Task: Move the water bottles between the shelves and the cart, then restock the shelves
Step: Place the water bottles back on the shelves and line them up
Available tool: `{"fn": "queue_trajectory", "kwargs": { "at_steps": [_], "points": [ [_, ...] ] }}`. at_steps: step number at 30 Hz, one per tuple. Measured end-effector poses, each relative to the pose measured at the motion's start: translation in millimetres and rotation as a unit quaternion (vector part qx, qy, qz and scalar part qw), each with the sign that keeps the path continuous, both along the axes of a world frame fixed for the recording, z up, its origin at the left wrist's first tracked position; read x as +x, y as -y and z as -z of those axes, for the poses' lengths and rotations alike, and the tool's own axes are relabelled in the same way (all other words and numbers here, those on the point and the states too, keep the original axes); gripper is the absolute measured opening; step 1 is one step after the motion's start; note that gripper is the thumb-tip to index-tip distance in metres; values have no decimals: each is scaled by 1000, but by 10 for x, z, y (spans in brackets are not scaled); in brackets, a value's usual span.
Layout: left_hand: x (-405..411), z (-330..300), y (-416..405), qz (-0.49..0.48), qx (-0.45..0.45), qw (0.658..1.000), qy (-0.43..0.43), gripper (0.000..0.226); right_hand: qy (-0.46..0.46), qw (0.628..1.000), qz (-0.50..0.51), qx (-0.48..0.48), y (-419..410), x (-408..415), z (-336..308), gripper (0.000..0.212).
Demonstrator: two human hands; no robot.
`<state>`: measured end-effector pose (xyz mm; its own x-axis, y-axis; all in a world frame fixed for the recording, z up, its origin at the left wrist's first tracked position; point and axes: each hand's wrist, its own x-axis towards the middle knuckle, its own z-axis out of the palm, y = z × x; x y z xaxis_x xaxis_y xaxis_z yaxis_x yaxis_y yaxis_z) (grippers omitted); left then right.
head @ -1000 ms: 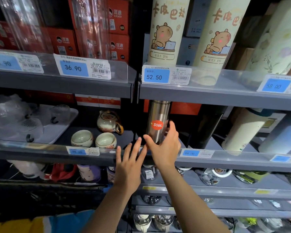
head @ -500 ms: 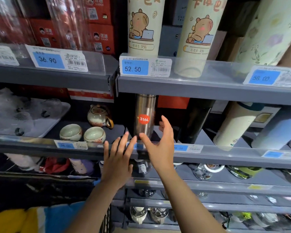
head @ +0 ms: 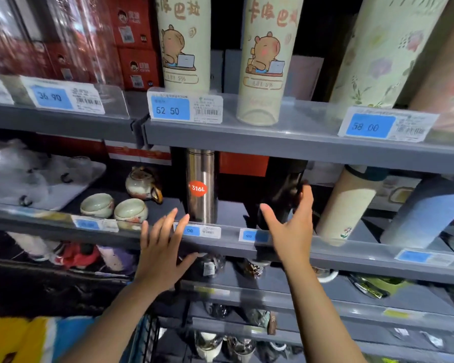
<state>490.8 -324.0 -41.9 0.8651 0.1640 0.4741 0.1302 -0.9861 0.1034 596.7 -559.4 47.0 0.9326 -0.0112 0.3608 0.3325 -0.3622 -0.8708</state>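
On the middle shelf (head: 325, 251), at the centre of the frame, a stainless steel water bottle (head: 201, 187) stands upright with a round orange "316L" sticker on its body. Just right of it stands a black bottle (head: 283, 189), dark and hard to make out in the shadow under the shelf above. The right hand (head: 291, 229) reaches toward this black bottle with fingers spread and thumb out to the left; its fingertips lie against or just in front of the bottle's right side, and I cannot tell whether they touch. It holds nothing. The left hand (head: 163, 247) is lower and left of centre, fingers straight and fanned, in front of the shelf's front rail below the steel bottle, also holding nothing. The two hands are apart.

Right of the black bottle, a cream bottle with a dark green band (head: 347, 205) leans, and a pale blue bottle (head: 425, 213) lies tilted at the right edge. On the upper shelf (head: 286, 142) stand two tall cream capybara-print bottles (head: 184, 45), and a floral bottle (head: 383, 53) further right; blue price tags read 52.50 (head: 171, 110) and 58.00 (head: 368, 126). Left of centre on the middle shelf sit two small tea cups (head: 114, 208) and a teapot (head: 142, 183). Red boxes (head: 134, 43) fill the upper left.
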Motion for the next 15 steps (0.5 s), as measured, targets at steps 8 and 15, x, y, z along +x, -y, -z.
{"fn": "queue_trajectory", "kwargs": {
  "at_steps": [8, 15],
  "points": [
    [28, -10, 13, -28, 2, 1000, 6, 69, -23, 998, 40, -30, -101, 131, 7, 86],
    [79, 15, -3, -55, 18, 998, 18, 70, -28, 999, -3, -43, -39, 125, 24, 89]
  ]
}}
